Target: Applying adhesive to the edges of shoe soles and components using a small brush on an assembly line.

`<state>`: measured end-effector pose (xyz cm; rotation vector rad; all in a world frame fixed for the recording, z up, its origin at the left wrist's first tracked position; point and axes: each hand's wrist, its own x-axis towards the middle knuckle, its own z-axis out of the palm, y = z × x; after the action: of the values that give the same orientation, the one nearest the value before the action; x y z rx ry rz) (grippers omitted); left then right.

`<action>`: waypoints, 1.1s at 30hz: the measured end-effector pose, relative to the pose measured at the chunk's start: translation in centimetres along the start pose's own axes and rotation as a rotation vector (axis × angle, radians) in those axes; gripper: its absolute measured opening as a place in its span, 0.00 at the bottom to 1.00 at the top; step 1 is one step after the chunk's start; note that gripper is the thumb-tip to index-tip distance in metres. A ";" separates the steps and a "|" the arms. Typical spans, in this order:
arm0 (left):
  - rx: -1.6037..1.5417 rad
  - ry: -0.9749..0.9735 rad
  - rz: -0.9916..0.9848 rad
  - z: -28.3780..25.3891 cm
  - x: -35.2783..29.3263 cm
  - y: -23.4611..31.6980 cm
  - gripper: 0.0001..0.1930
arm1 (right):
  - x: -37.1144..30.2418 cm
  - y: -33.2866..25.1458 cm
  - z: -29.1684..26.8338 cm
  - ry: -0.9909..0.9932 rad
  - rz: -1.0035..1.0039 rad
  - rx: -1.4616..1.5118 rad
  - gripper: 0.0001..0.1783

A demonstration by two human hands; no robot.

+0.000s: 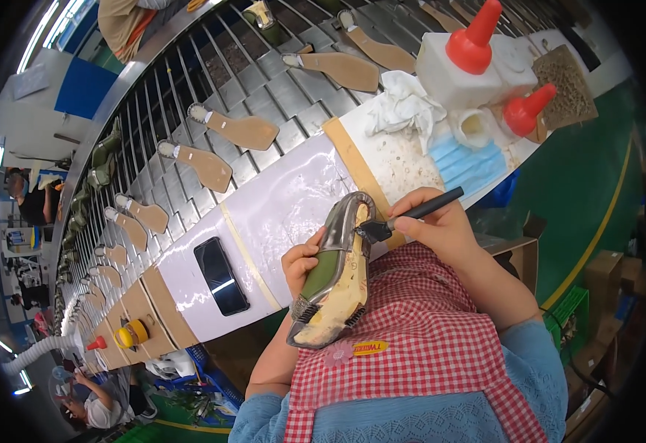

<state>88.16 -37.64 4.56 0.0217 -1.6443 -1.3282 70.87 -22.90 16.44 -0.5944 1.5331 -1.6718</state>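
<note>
A shoe in the making [328, 269], with a green and dark metallic upper, is turned so that its cream-coloured underside faces me. My left hand [302, 262] is closed round its side, the fingers on the green upper. My right hand [441, 225] grips a brush [430, 203] by its black handle. The dark brush head touches the underside near the rounded end of the shoe. Dark toothed edging shows on both sides at the shoe's other end. Below the shoe is my red checked apron [411, 325].
A slatted metal conveyor [293, 111] carries several tan soles [242, 131] and green shoes. On the worktable [293, 184] lie a black phone [221, 275], a crumpled white cloth [404, 107] and a blue mask [467, 162]. White bottles with red nozzles [478, 40] stand at right. Other people are at far left.
</note>
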 end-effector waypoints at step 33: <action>0.000 -0.057 -0.042 -1.0 -0.4 0.5 0.30 | -0.3 0.5 1.2 -0.032 -0.445 -0.448 0.09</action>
<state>89.31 -37.99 4.61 0.0186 -1.7005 -1.3720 72.08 -23.42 16.20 -1.2691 1.8628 -1.6160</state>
